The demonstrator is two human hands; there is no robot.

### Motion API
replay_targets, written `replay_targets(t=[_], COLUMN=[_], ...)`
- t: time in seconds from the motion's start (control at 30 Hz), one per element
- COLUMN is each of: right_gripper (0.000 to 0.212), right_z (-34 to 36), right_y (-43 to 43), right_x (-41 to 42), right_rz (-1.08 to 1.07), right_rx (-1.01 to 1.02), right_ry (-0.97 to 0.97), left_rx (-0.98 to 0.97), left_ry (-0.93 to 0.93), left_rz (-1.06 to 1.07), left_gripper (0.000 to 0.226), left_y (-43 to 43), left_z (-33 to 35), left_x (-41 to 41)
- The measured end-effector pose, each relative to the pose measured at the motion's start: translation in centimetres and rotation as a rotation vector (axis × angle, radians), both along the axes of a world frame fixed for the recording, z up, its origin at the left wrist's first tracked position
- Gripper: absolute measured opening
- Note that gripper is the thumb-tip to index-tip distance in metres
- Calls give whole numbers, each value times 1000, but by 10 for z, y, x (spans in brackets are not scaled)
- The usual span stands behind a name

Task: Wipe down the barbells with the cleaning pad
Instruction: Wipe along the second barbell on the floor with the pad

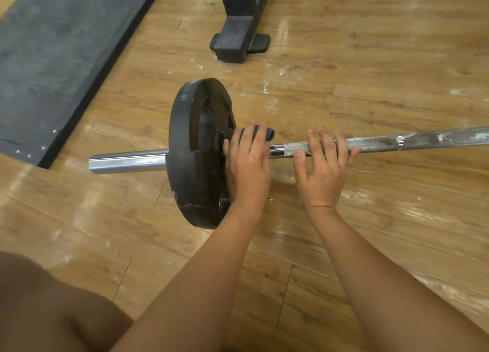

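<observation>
Most of the cleaning pad (270, 135) is hidden under the left hand (248, 163); only dark-blue ends peek out, full shape can't tell. Bar section beneath it is covered too. The barbell (428, 139) shaft runs off the right edge. Weight plate (190, 153) lower rim is partly behind the left forearm. Black stand leg (238, 34) cut at top, dark mat (53, 47) cut at left & top. Knee (53, 312) bottom-left is blurred, cropped.
</observation>
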State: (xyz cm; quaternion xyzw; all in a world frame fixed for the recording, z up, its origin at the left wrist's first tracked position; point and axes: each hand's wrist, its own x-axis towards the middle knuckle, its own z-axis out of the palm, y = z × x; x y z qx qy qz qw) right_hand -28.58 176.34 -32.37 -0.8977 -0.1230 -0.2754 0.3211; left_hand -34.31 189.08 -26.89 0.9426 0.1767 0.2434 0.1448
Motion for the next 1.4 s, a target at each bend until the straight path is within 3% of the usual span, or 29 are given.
replay_targets(t=[0.43, 0.7, 0.8, 1.03, 1.23, 1.4], right_gripper=[35, 47, 53, 46, 44, 49], right_z=[7, 25, 31, 46, 60, 75], right_y=[12, 16, 18, 22, 32, 33], right_x=[13, 19, 26, 51, 67, 80], right_rz=[-68, -39, -17, -11, -16, 27], right_rx=[2, -117, -184, -313, -358, -428], right_ry=[-2, 219, 282, 375, 468, 631], left_rx=[-52, -147, -142, -186, -191, -197], left_ry=[-63, -157, -154, -140, -83, -126], left_rz=[-6, -51, -83, -151, -110, -124], left_gripper=[40, 61, 57, 67, 47, 49], left_y=[7, -1, 11, 15, 33, 29], left_z=[-2, -27, -24, -37, -11, -20], left_x=[25, 2, 19, 14, 69, 55])
